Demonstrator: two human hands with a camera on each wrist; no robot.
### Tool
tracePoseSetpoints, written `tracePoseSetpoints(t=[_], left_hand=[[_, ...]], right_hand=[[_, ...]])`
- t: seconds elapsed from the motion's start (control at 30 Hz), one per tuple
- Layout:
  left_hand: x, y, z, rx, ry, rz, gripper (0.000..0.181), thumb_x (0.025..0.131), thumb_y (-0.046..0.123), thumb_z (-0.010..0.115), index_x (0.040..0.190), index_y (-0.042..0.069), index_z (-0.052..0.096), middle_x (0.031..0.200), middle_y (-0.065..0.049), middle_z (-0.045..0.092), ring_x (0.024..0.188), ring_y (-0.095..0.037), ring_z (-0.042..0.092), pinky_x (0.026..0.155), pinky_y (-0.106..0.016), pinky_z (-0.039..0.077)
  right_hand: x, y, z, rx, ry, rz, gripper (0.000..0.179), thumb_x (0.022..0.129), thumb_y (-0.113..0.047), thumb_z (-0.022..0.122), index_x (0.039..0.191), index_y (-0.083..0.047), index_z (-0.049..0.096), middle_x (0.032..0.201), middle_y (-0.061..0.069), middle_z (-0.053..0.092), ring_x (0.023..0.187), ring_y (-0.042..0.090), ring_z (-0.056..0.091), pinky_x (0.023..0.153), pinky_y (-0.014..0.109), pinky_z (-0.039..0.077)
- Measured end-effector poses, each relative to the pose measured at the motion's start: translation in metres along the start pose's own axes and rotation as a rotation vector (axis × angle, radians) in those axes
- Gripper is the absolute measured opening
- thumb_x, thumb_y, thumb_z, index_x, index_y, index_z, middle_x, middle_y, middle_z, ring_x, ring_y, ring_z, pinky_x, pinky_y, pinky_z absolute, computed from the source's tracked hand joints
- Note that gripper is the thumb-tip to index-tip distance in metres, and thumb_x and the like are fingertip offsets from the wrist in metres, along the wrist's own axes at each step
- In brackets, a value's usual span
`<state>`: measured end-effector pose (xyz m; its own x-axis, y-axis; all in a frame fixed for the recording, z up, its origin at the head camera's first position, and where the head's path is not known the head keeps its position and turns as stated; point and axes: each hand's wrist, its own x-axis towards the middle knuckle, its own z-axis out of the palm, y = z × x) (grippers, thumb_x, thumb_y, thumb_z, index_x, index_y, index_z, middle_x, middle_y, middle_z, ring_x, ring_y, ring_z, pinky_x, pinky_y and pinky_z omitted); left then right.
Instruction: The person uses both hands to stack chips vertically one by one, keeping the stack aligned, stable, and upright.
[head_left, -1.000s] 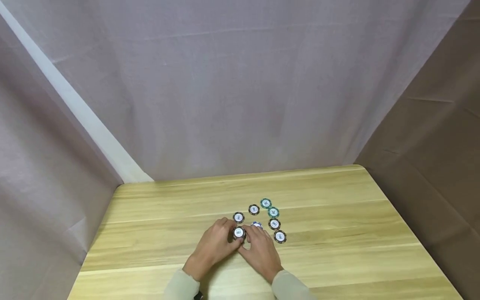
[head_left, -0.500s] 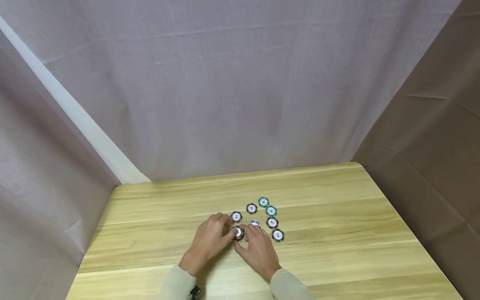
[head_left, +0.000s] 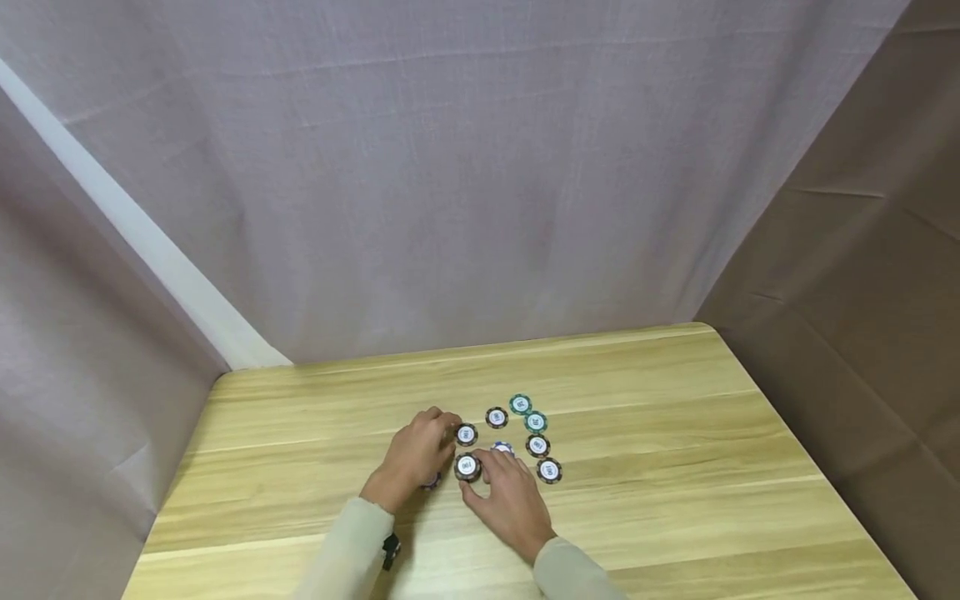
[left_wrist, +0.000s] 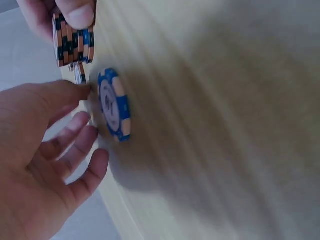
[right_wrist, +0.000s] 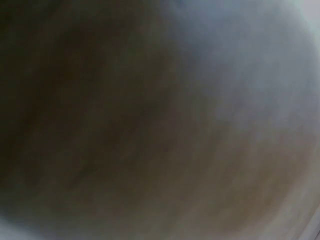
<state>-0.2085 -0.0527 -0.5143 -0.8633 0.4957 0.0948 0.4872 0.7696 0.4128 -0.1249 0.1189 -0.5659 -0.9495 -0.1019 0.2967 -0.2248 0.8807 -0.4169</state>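
Note:
A short stack of black-and-tan poker chips [head_left: 467, 467] stands on the table, its top chip marked 100. My right hand [head_left: 508, 498] grips the stack's side between thumb and fingers; in the left wrist view a fingertip [left_wrist: 80, 17] presses its edge. My left hand [head_left: 417, 454] is just left of the stack, with fingertips right at a single black chip [head_left: 467, 434]. Its fingers are loosely bent with nothing between them in the left wrist view. Beside that hand lies a blue-and-white chip [left_wrist: 114, 105], mostly covered by the hand in the head view. The right wrist view is dark and blurred.
Beyond my right hand lie two green chips [head_left: 521, 405], several black ones including a chip [head_left: 550, 471] at the right, and a partly covered blue chip [head_left: 502, 448]. Grey cloth [head_left: 480, 208] hangs behind the wooden table [head_left: 675, 450], with brown cloth [head_left: 847, 275] at the right.
My left hand has left the stack and moved slightly left and away, and a blue chip now shows beneath it. My right hand stays at the stack. The head view has shifted a little.

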Motion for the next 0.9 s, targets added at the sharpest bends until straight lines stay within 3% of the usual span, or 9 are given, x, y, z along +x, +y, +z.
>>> tracePoseSetpoints(t=[0.13,0.27,0.5,0.57,0.73,0.9], left_hand=[[0.008,-0.001,0.0,0.014,-0.072,0.038,0.037,0.095,0.016,0.078,0.131,0.013,0.072,0.119,-0.005,0.068,0.11,-0.024,0.065,0.087,-0.046,0.061],[0.014,-0.001,-0.002,0.073,-0.092,0.099,0.033,0.095,0.02,0.08,0.128,0.014,0.074,0.117,-0.004,0.068,0.106,-0.022,0.065,0.083,-0.043,0.061],[0.022,-0.001,-0.006,0.375,-0.132,0.241,0.029,0.098,0.034,0.074,0.12,0.015,0.074,0.114,0.0,0.069,0.104,-0.017,0.065,0.086,-0.04,0.06],[0.024,-0.001,-0.008,0.416,-0.136,0.265,0.029,0.096,0.035,0.074,0.116,0.014,0.075,0.111,-0.001,0.069,0.103,-0.018,0.065,0.086,-0.041,0.06],[0.027,-0.008,-0.013,0.428,-0.141,0.217,0.03,0.087,0.039,0.074,0.104,0.015,0.073,0.1,0.001,0.067,0.095,-0.017,0.063,0.084,-0.039,0.059],[0.025,-0.014,-0.019,0.292,-0.1,0.16,0.03,0.078,0.043,0.074,0.092,0.017,0.069,0.087,0.006,0.062,0.084,-0.014,0.061,0.074,-0.034,0.059]], right_hand=[[0.0,0.0,0.0,-0.007,-0.004,-0.005,0.043,0.091,-0.043,0.077,0.125,-0.017,0.071,0.085,-0.016,0.051,0.08,0.003,0.047,0.077,0.029,0.048],[0.0,0.0,-0.001,0.01,-0.009,-0.005,0.04,0.091,-0.042,0.077,0.123,-0.019,0.071,0.084,-0.017,0.049,0.078,0.002,0.045,0.075,0.028,0.046],[-0.001,0.001,-0.001,0.001,0.008,-0.012,0.04,0.091,-0.041,0.077,0.123,-0.017,0.072,0.088,-0.015,0.056,0.082,0.003,0.05,0.079,0.031,0.05],[-0.002,0.001,-0.001,-0.004,0.013,-0.012,0.042,0.091,-0.041,0.078,0.124,-0.016,0.072,0.091,-0.015,0.059,0.084,0.004,0.052,0.082,0.032,0.051],[-0.003,0.001,0.0,0.017,0.018,-0.017,0.042,0.09,-0.041,0.079,0.124,-0.017,0.072,0.092,-0.015,0.059,0.085,0.003,0.052,0.084,0.033,0.052],[-0.001,0.002,0.002,0.006,0.036,-0.034,0.042,0.09,-0.042,0.079,0.123,-0.017,0.072,0.089,-0.016,0.056,0.082,0.003,0.05,0.081,0.031,0.051]])
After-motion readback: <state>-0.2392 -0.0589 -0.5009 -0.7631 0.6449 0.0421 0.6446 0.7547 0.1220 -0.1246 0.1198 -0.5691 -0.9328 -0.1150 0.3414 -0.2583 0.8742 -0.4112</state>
